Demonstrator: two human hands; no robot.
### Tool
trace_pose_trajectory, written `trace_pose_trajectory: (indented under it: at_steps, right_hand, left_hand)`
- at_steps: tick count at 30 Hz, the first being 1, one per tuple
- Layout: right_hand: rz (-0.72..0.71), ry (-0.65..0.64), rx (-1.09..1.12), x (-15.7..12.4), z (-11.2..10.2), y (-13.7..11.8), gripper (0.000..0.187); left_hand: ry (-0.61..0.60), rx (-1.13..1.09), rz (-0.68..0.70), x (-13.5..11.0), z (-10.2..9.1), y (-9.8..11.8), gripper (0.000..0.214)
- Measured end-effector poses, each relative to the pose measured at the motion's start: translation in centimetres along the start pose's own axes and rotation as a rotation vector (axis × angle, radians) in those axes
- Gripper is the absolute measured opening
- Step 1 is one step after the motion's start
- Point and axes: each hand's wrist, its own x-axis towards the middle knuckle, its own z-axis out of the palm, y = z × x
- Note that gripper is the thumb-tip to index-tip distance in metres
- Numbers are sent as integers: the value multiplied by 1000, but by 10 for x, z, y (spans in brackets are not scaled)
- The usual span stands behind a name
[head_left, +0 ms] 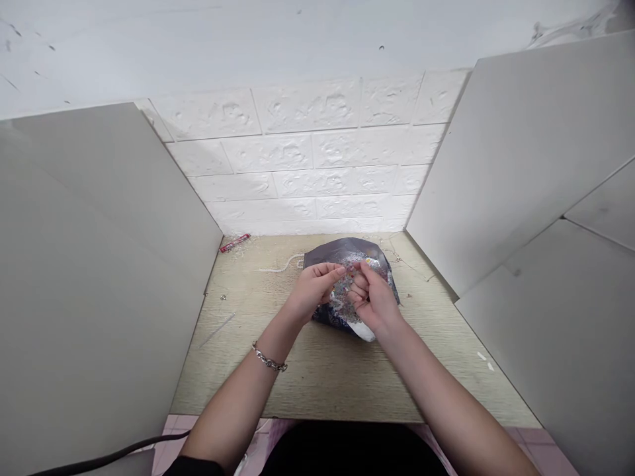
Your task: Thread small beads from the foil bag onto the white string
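Note:
My left hand [316, 287] and my right hand [376, 299] meet over an opened dark bag [330, 250] on the table. Thumb and forefinger of each hand are pinched together, the tips almost touching. Something tiny, perhaps pinkish, shows between them, too small to name. Beneath the hands, a heap of small shiny silvery and clear pieces, like beads [342, 303], lies on the bag with a few yellow and red bits. A white beaded strand [284, 268] extends from the bag's left side. My left wrist wears a chain bracelet [268, 357].
A red narrow packet [235, 243] lies at the table's back left corner. A thin clear stick [217, 330] is at the left, and small white pieces [485, 361] are at the right. Grey panels [99, 264] stand on both sides, with a white brick-pattern wall [292, 152] behind.

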Motion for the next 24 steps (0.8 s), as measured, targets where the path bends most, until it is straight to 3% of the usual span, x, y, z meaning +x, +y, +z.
trace_pose_trajectory:
  at_steps: [7, 12, 15, 18, 21, 24]
  right_hand:
    - [-817, -54, -1140, -15, -1, -8, 23]
    - [-1098, -54, -1378, -8, -10, -3, 24]
    - [-1173, -51, -1381, -6, -12, -1, 23]
    - [-1159, -102, -1315, -8, -10, -3, 23]
    - [-1055, -130, -1264, -12, -7, -6, 24]
    - [-859, -94, -1206, -15, -3, -9, 26]
  left_hand:
    - [-114, -234, -81, -1, -6, 1, 27]
    - [-125, -269, -125, 0, -5, 0, 27]
    - [-150, -265, -152, 0, -5, -1, 27]
    - [-142, -268, -142, 0, -6, 0, 26]
    - [-137, -252, -133, 0, -7, 1, 26]
    - [-138, -221, -130, 0, -8, 3, 25]
